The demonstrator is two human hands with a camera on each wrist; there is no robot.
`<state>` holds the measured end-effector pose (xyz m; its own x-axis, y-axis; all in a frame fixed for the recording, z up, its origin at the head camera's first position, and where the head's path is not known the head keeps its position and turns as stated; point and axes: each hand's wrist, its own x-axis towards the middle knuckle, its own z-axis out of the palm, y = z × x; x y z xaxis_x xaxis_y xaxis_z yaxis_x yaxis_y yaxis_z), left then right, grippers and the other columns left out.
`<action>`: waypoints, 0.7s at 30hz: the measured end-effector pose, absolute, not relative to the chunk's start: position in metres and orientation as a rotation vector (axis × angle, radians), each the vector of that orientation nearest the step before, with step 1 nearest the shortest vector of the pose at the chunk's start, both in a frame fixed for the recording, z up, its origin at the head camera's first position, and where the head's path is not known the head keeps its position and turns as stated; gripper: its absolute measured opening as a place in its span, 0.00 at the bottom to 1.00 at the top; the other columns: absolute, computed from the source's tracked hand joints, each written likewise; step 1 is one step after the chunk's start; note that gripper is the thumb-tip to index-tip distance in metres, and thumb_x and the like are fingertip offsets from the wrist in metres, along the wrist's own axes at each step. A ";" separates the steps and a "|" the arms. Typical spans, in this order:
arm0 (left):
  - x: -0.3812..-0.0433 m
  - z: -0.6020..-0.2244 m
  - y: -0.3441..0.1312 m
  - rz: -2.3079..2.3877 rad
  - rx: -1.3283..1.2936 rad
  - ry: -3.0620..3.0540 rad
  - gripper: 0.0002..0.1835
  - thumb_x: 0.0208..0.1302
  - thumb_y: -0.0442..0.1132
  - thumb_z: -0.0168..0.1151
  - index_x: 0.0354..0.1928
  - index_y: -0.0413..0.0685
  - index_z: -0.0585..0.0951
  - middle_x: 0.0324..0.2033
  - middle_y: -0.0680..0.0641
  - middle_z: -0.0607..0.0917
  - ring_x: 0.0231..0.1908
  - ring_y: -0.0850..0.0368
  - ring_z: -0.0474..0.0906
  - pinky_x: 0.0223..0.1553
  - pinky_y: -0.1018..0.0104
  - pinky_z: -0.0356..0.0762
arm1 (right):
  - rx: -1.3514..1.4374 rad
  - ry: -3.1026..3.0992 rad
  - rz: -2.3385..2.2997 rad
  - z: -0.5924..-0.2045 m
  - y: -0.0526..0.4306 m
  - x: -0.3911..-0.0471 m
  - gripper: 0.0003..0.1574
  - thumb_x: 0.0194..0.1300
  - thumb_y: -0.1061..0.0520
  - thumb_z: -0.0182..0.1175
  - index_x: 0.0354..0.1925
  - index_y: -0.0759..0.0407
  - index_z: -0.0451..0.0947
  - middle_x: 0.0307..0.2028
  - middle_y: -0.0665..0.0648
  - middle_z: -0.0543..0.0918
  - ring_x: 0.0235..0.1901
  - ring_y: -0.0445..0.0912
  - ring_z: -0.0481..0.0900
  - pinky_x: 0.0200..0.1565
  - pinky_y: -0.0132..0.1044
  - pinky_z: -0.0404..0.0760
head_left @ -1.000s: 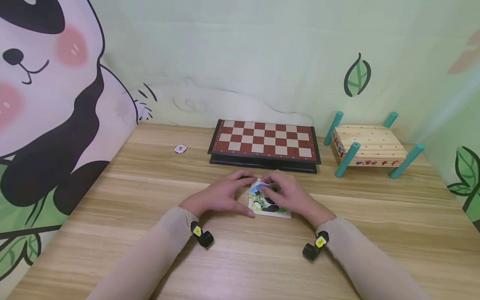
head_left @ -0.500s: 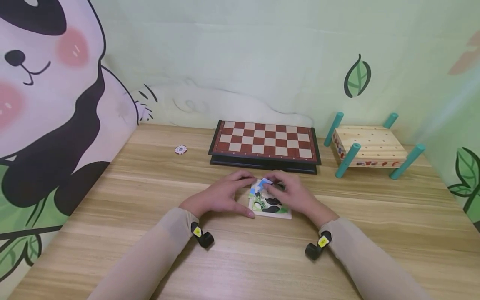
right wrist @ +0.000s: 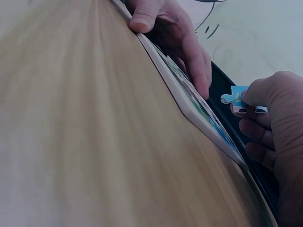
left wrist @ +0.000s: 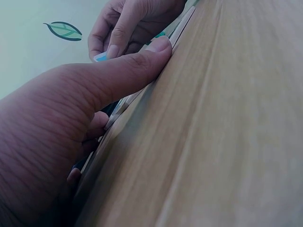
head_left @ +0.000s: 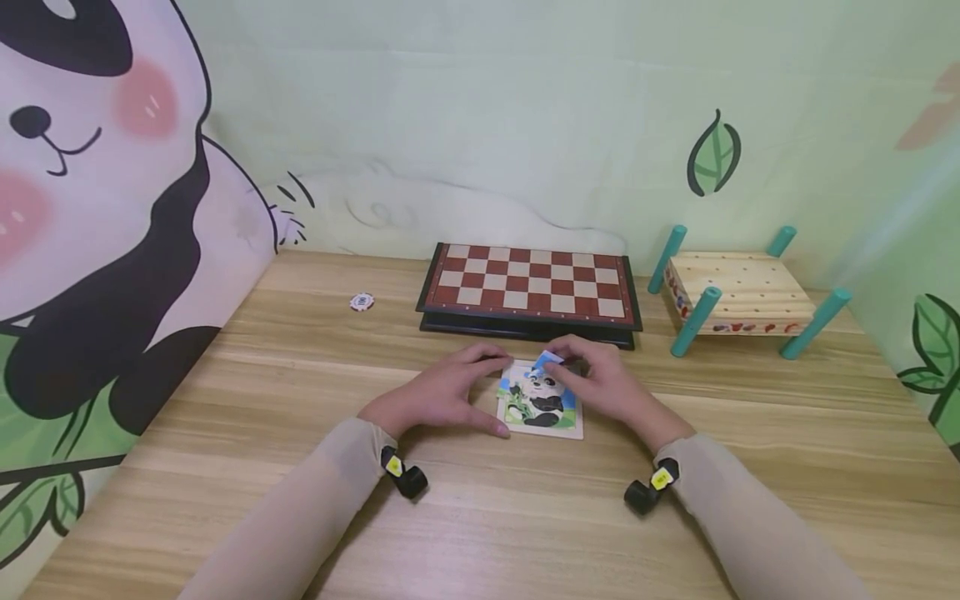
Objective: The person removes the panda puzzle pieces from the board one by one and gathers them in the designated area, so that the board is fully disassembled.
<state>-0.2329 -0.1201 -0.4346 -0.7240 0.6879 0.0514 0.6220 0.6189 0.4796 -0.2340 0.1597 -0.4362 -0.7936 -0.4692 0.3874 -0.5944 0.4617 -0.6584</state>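
A small panda jigsaw puzzle [head_left: 542, 409] in a pale tray lies on the table in front of the chessboard. My left hand [head_left: 441, 388] holds its left side, the thumb at the near corner and the fingers at the far one. My right hand [head_left: 600, 377] pinches a blue puzzle piece [right wrist: 235, 97] between thumb and fingers, raised over the upper part of the puzzle. In the head view this piece overlaps the panda's head. Another blue-and-green piece [head_left: 502, 388] shows at the tray's left edge, beside the left hand.
Close behind the hands sits a folded red-and-white chessboard [head_left: 528, 283] with a black case. A wooden pegboard stand [head_left: 738, 287] with teal legs is at the back right. Back left lies a poker chip [head_left: 362, 302]. A panda-printed wall backs the table [head_left: 480, 533].
My right hand has drawn back to the right, lifting the blue puzzle piece and tilting it up, so more of the panda shows. The left hand has stayed in place.
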 end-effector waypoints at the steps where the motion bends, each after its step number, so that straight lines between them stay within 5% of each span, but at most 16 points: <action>1: -0.233 -0.435 -0.120 0.719 1.099 2.704 0.58 0.45 0.79 0.67 0.75 0.56 0.67 0.71 0.56 0.64 0.69 0.57 0.62 0.69 0.56 0.63 | 0.933 -2.551 1.237 -0.436 0.161 -0.235 0.11 0.69 0.57 0.65 0.49 0.54 0.81 0.40 0.48 0.88 0.40 0.42 0.82 0.41 0.40 0.83; 21: -0.233 -0.436 -0.121 0.724 1.067 2.718 0.59 0.44 0.78 0.69 0.76 0.57 0.64 0.73 0.55 0.62 0.72 0.55 0.58 0.71 0.55 0.59 | 0.810 -2.641 1.188 -0.438 0.204 -0.230 0.11 0.70 0.55 0.65 0.49 0.54 0.81 0.41 0.48 0.86 0.44 0.44 0.81 0.49 0.45 0.81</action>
<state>-0.2331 -0.1215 -0.4362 -0.7408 0.6699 0.0496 0.6058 0.6344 0.4801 -0.2304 0.2040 -0.4378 -0.8465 -0.4183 0.3294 -0.5240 0.5446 -0.6549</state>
